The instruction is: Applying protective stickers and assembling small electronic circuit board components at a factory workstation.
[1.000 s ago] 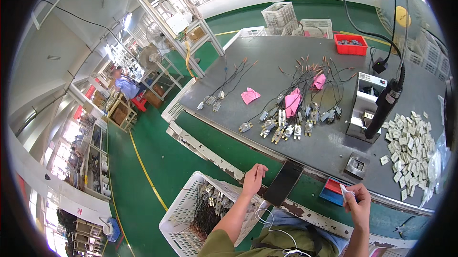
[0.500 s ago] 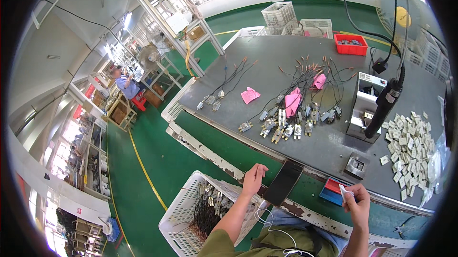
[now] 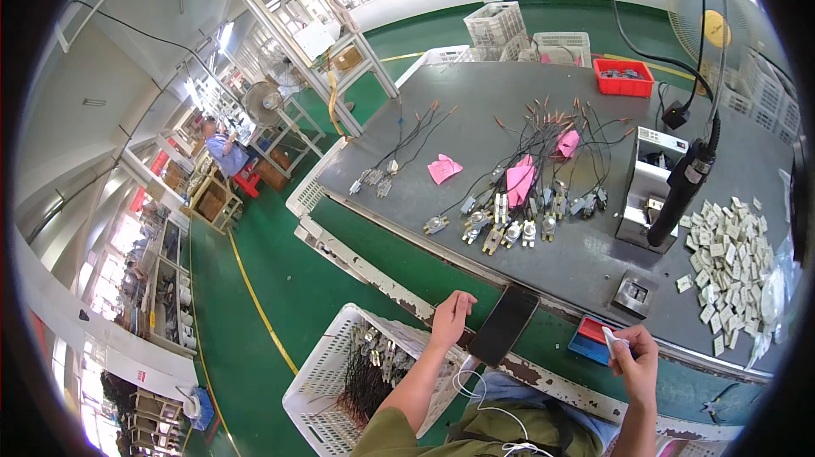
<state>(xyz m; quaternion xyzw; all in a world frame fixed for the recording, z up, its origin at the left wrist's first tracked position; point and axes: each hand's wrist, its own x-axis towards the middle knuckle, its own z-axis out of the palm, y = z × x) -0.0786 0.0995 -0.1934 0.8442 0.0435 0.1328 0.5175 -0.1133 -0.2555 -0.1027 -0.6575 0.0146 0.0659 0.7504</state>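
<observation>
Our right hand (image 3: 635, 359) pinches a small white paper slip (image 3: 613, 340), light and floppy, best held by its edge, while our left hand (image 3: 450, 318) rests open-fingered beside the flat black phone (image 3: 503, 325).

A red bin (image 3: 623, 78) sits at the far edge of the grey tabletop (image 3: 475, 109). Pink cloths (image 3: 444, 168) lie among wired parts (image 3: 509, 224). Small pale pieces (image 3: 730, 253), possibly metal plates, heap at right.

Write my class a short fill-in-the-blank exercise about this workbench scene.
1. The left hand rests beside a dark ____ lying at the table edge.
2. The right hand holds a small ____ piece.
3. The tray at the table's far end is ____.

Missing words: phone; white; red
</observation>
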